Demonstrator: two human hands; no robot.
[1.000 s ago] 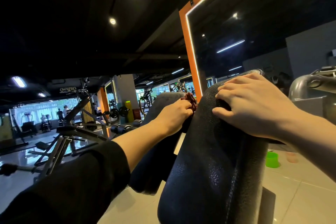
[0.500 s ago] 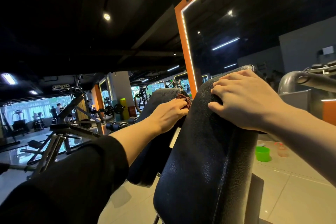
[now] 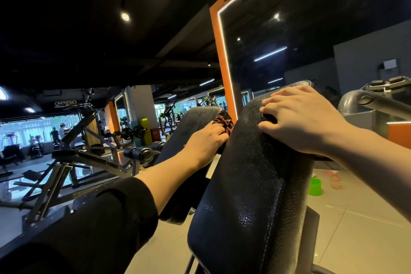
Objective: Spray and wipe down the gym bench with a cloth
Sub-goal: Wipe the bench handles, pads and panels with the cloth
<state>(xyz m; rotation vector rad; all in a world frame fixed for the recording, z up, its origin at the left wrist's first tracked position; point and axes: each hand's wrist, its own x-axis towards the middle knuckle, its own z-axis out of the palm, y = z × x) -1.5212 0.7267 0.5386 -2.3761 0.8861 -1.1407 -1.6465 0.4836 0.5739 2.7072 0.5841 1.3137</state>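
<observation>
Little has shifted: the maroon cloth point(image 3: 223, 124) is still pinched by the left hand point(image 3: 205, 140), just beside the bench pad point(image 3: 249, 184), which is gripped by the right hand point(image 3: 298, 118); wiping continues.

Setting: dim gym hall, black ceiling with spotlights, pale tiled floor point(image 3: 355, 229).
Bench: black padded gym bench point(image 3: 251, 184), tilted upward, surface cracked and glossy.
Right hand point(image 3: 298, 118): rested on top edge of the pad, fingers curled over it.
Left hand point(image 3: 205, 138): pressed a dark red cloth point(image 3: 224, 123) against the pad's left side, black sleeve point(image 3: 89, 229) pushed up the forearm.
Behind: orange-framed mirror point(image 3: 224, 78) with lit edge.
Floor, right: green cup point(image 3: 315, 186) beside a clear spray bottle point(image 3: 335, 181).
Left background: weight machines point(image 3: 89, 140) near bright windows.
</observation>
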